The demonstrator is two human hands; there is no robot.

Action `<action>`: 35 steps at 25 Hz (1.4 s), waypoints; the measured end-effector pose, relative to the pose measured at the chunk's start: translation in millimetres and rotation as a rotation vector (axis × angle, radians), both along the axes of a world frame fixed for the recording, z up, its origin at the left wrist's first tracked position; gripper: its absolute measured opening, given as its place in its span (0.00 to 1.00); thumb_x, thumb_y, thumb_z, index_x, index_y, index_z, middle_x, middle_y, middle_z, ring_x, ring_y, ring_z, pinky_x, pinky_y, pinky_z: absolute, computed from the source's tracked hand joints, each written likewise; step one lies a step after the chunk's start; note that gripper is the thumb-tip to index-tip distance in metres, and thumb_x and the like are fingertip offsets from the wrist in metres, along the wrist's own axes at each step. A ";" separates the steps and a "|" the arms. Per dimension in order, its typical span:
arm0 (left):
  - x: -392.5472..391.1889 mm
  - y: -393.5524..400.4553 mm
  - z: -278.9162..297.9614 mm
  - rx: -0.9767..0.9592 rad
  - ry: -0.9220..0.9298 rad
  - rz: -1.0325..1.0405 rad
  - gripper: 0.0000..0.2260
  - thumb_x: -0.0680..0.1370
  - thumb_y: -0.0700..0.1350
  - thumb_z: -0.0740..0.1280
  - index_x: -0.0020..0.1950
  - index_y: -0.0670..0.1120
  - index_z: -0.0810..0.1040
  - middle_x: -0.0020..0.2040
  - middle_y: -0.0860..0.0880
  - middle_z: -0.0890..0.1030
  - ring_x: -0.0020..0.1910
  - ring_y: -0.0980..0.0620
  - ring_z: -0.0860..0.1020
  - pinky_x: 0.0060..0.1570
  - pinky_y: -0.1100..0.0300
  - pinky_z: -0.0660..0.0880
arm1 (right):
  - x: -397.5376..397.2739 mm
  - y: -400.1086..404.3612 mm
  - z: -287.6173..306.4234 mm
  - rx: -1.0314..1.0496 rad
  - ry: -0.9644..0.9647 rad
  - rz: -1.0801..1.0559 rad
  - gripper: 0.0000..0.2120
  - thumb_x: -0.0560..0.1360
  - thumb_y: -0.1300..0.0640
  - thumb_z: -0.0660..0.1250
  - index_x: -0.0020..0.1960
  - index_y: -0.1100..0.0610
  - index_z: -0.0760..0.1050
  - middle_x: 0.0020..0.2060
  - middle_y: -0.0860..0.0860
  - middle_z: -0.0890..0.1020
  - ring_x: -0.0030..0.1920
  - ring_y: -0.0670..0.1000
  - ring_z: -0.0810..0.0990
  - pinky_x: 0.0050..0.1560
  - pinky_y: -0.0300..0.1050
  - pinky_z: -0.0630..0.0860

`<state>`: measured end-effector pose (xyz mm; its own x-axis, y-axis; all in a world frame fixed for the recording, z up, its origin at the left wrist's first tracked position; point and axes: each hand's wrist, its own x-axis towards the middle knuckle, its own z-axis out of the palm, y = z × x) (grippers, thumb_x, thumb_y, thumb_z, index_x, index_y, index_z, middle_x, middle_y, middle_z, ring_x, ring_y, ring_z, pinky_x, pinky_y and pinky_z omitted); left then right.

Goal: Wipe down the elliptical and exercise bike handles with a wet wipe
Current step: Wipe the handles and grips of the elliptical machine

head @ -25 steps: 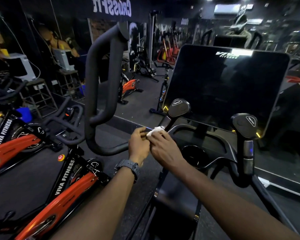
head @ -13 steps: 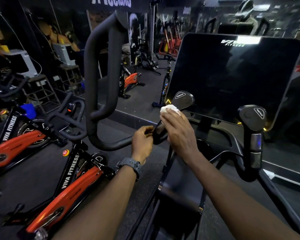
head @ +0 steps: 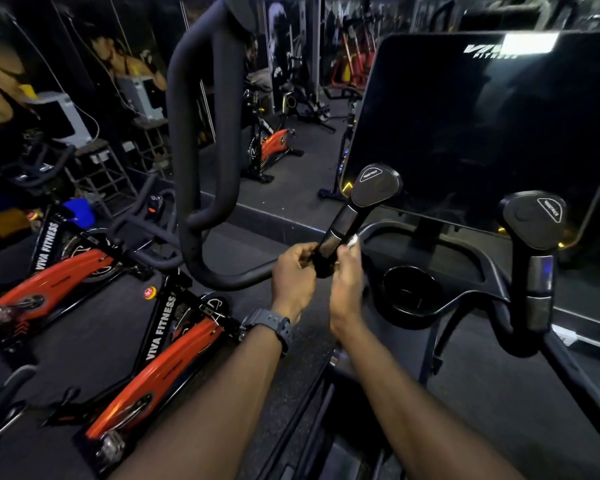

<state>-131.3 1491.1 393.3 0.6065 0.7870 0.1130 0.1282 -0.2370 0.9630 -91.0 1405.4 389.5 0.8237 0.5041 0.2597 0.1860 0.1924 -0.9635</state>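
Observation:
I stand at a black elliptical. Its left inner handle (head: 352,213) rises to a flat oval cap in the middle of the view. My left hand (head: 293,271), with a dark watch on the wrist, is closed around the handle's lower stem. My right hand (head: 347,278) presses on the other side of the same stem, holding a small white wet wipe (head: 352,241) that peeks out above the fingers. The right inner handle (head: 539,258) stands untouched at the right. A tall curved moving arm handle (head: 201,133) loops up on the left.
The dark console screen (head: 482,126) fills the upper right, with a round cup holder (head: 411,292) below it. Orange and black exercise bikes (head: 160,368) stand close on my left. A mirror wall behind reflects more gym machines.
My right hand with the wipe has slid down from just under the handle's cap to the lower stem, beside my left hand. The view has shifted slightly lower.

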 end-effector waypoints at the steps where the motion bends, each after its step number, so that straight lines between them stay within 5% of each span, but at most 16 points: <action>1: -0.3 0.5 -1.1 -0.001 0.004 -0.007 0.19 0.75 0.30 0.64 0.59 0.47 0.81 0.51 0.55 0.83 0.51 0.60 0.81 0.55 0.63 0.78 | 7.6 1.9 4.5 0.079 0.132 0.013 0.24 0.81 0.42 0.55 0.67 0.58 0.72 0.61 0.49 0.77 0.63 0.47 0.73 0.68 0.47 0.67; 3: -0.5 0.7 -6.2 -0.001 0.001 0.004 0.19 0.75 0.30 0.64 0.59 0.48 0.81 0.52 0.54 0.84 0.52 0.60 0.81 0.55 0.63 0.78 | 19.8 1.9 -0.4 0.037 0.183 0.071 0.29 0.79 0.34 0.50 0.63 0.54 0.75 0.59 0.47 0.81 0.62 0.44 0.76 0.65 0.40 0.69; 6: -0.8 0.2 -14.8 -0.030 -0.002 0.043 0.17 0.75 0.30 0.64 0.58 0.48 0.79 0.52 0.53 0.83 0.52 0.59 0.81 0.52 0.66 0.77 | 31.7 1.4 -22.5 -0.366 0.031 0.343 0.31 0.76 0.31 0.55 0.71 0.50 0.68 0.70 0.48 0.73 0.70 0.43 0.68 0.68 0.37 0.62; 8: 0.8 1.0 -16.9 -0.091 0.003 0.043 0.19 0.74 0.29 0.63 0.59 0.47 0.77 0.52 0.51 0.81 0.53 0.58 0.80 0.52 0.66 0.77 | 49.5 3.7 -27.8 -0.499 -0.085 0.394 0.22 0.74 0.45 0.68 0.65 0.52 0.72 0.61 0.47 0.78 0.63 0.43 0.74 0.65 0.38 0.69; 11: 2.1 2.0 -20.3 -0.133 -0.004 0.021 0.22 0.74 0.25 0.61 0.60 0.47 0.75 0.53 0.52 0.81 0.54 0.57 0.80 0.53 0.68 0.76 | 54.7 -3.4 -31.6 -0.518 -0.149 0.361 0.32 0.65 0.63 0.65 0.69 0.61 0.67 0.59 0.53 0.76 0.61 0.47 0.73 0.58 0.41 0.72; 14: 5.4 4.9 -25.8 -0.145 0.038 -0.010 0.23 0.74 0.23 0.59 0.63 0.44 0.74 0.52 0.53 0.80 0.54 0.57 0.79 0.51 0.74 0.74 | 60.9 -1.5 -40.3 -0.906 -0.570 0.337 0.42 0.68 0.62 0.69 0.78 0.58 0.55 0.76 0.55 0.62 0.77 0.55 0.58 0.75 0.48 0.57; 17: 6.9 7.0 -27.7 -0.112 0.113 -0.062 0.26 0.73 0.23 0.60 0.67 0.43 0.74 0.57 0.50 0.80 0.57 0.57 0.78 0.50 0.76 0.73 | 77.6 15.5 -28.6 -1.231 -0.828 0.221 0.39 0.74 0.57 0.65 0.80 0.57 0.50 0.79 0.54 0.54 0.79 0.53 0.49 0.77 0.49 0.49; 21: 4.3 16.7 -36.1 -0.053 0.157 -0.158 0.27 0.72 0.26 0.64 0.62 0.55 0.77 0.54 0.55 0.83 0.55 0.56 0.81 0.56 0.61 0.78 | 57.3 4.3 -40.7 -0.999 -0.595 0.276 0.37 0.72 0.65 0.67 0.77 0.56 0.56 0.73 0.55 0.65 0.68 0.59 0.70 0.59 0.45 0.72; 23: 4.7 23.2 -38.4 -0.029 0.177 -0.160 0.28 0.72 0.27 0.63 0.59 0.60 0.77 0.53 0.54 0.84 0.54 0.54 0.82 0.56 0.52 0.78 | 65.5 4.1 -46.3 -0.993 -0.673 0.231 0.42 0.70 0.62 0.68 0.79 0.56 0.52 0.77 0.53 0.59 0.74 0.57 0.63 0.65 0.45 0.69; 25: 5.3 24.4 -39.0 -0.037 0.199 -0.184 0.31 0.71 0.26 0.62 0.61 0.60 0.76 0.55 0.55 0.83 0.55 0.56 0.81 0.57 0.53 0.77 | 79.7 15.2 -51.3 -1.091 -0.759 0.110 0.45 0.70 0.58 0.69 0.80 0.58 0.48 0.79 0.54 0.51 0.79 0.54 0.47 0.76 0.49 0.57; 27: 2.1 22.5 -34.8 -0.016 0.224 -0.227 0.32 0.69 0.28 0.61 0.59 0.63 0.76 0.56 0.57 0.82 0.58 0.57 0.79 0.58 0.56 0.74 | 70.6 19.4 -52.2 -0.979 -0.659 0.106 0.44 0.69 0.59 0.70 0.79 0.59 0.52 0.78 0.56 0.54 0.79 0.55 0.50 0.76 0.47 0.54; 31: -1.3 24.7 -32.0 0.043 0.246 -0.276 0.29 0.70 0.34 0.59 0.58 0.66 0.77 0.56 0.57 0.83 0.58 0.54 0.80 0.60 0.52 0.76 | 39.2 -3.3 -66.1 -0.690 -0.450 0.176 0.44 0.67 0.65 0.70 0.77 0.53 0.53 0.73 0.54 0.64 0.70 0.56 0.68 0.64 0.46 0.70; 33: 0.2 23.6 -31.5 0.049 0.261 -0.276 0.31 0.70 0.34 0.58 0.56 0.71 0.76 0.56 0.58 0.83 0.56 0.51 0.81 0.58 0.51 0.75 | 56.3 4.6 -71.9 -0.812 -0.492 0.157 0.47 0.68 0.66 0.69 0.80 0.55 0.48 0.79 0.54 0.53 0.77 0.55 0.57 0.72 0.51 0.65; 35: -0.5 21.1 -33.0 0.042 0.268 -0.278 0.32 0.70 0.33 0.57 0.61 0.66 0.76 0.58 0.58 0.82 0.56 0.53 0.80 0.58 0.51 0.75 | 62.4 20.5 -73.0 -0.780 -0.391 0.129 0.44 0.68 0.67 0.67 0.80 0.58 0.51 0.80 0.54 0.48 0.79 0.53 0.46 0.77 0.44 0.54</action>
